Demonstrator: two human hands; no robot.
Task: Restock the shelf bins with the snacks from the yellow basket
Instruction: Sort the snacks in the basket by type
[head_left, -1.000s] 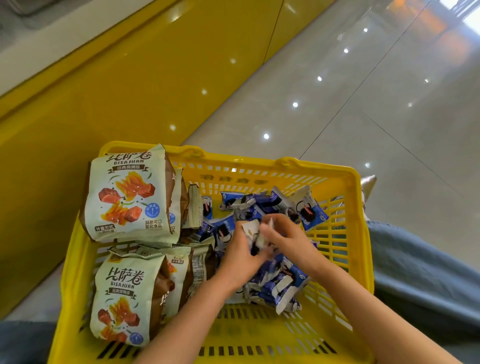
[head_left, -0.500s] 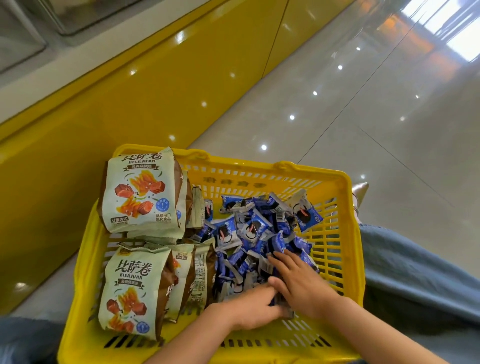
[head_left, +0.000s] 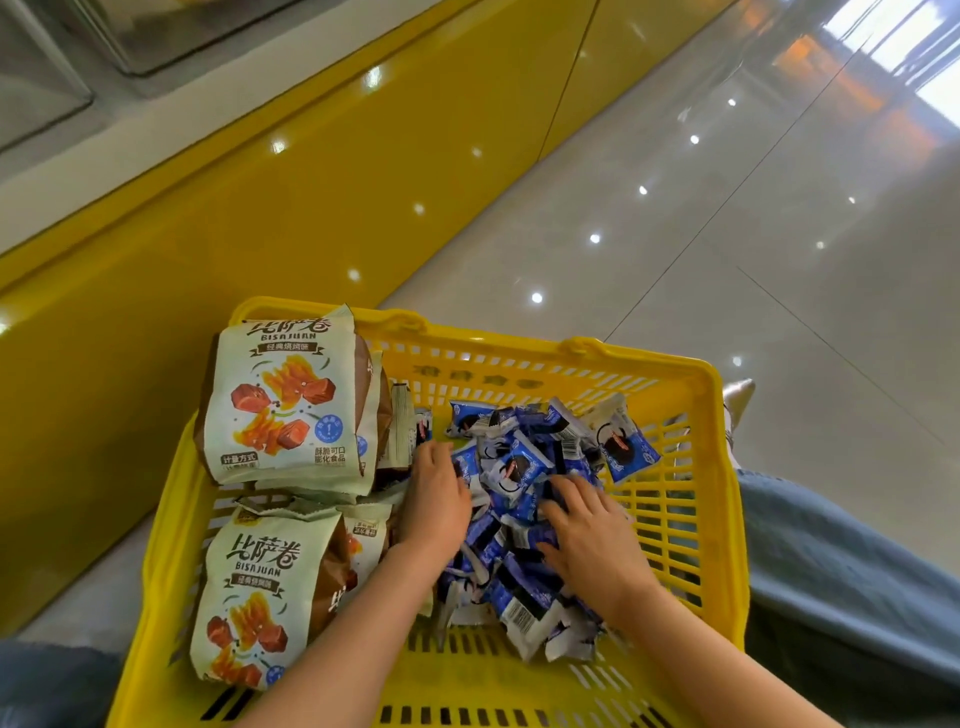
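Both hands have been spread apart over the heap of small blue-and-white foil snack packets (head_left: 519, 467): left hand (head_left: 439, 499) at 9 o'clock, right hand (head_left: 592, 540) at 3 o'clock, fingers laid flat, nothing grasped. Restocking seems barely begun, since the yellow slatted plastic basket (head_left: 467, 675) is well filled.

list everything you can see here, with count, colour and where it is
yellow basket: one, yellow slotted plastic, on the floor at bottom centre
large snack bags: two face-up, more edge-on beside them, cream and brown, left side of the basket
small packets: a loose pile, too many to count, blue and white, right side of the basket
shelf base: one, glossy yellow, left of the basket
floor: grey glossy tiles, upper right
shoe tip: one, pale, just right of the basket
trouser legs: two, grey-blue, bottom corners
left hand: fingers flat at the pile's left edge
right hand: fingers spread on the pile
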